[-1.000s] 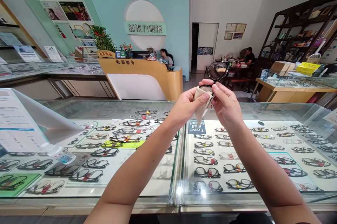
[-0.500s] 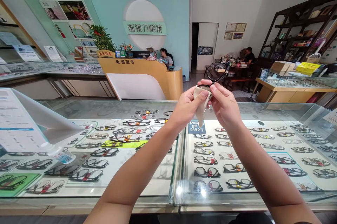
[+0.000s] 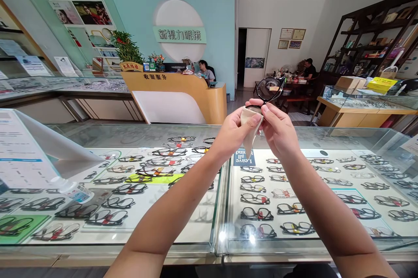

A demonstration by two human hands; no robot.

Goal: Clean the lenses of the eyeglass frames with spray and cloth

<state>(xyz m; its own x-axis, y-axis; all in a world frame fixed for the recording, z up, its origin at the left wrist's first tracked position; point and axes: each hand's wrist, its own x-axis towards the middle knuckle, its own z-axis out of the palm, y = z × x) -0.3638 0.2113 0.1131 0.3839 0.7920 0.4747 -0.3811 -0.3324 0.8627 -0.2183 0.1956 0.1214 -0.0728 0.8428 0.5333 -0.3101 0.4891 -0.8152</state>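
Note:
Both my hands are raised above a glass display counter point(image 3: 225, 136). My left hand point(image 3: 230, 132) pinches a beige cleaning cloth point(image 3: 250, 136), which wraps one lens of a pair of black-framed glasses point(image 3: 269, 88). My right hand point(image 3: 279, 130) grips the same glasses at the frame, fingers closed, touching the cloth. The other lens sticks up above my fingers. The cloth's loose end hangs down between my hands.
Under the glass lie several rows of spectacle frames point(image 3: 257, 213). A small plastic bottle point(image 3: 73, 191) and a slanted info sign point(image 3: 19, 152) sit on the counter at left. A reception desk point(image 3: 183, 95) with a seated person stands behind; another person sits at a far table point(image 3: 307, 69).
My hands with the glasses and cloth rose slightly and shifted a little left between the earliest frame and now; the grip is unchanged.

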